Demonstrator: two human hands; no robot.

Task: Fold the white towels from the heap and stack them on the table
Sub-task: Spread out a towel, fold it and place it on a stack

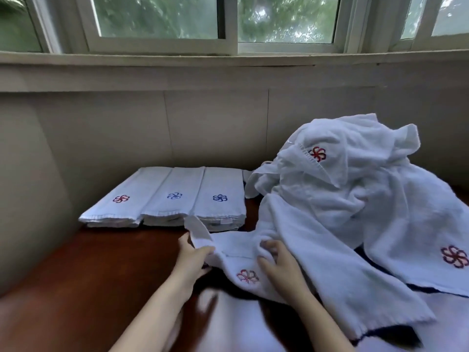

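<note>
The left hand pinches a corner of a white towel that trails from the heap, and the right hand grips its bunched fold. Left of the heap, three folded stacks sit on the brown table.

Bare bench lies open from 7 to 9 o'clock, a clear lane toward the wall. At 11 o'clock the folded stacks block the back (three side by side), and the towel heap fills 1 to 4 o'clock.
</note>
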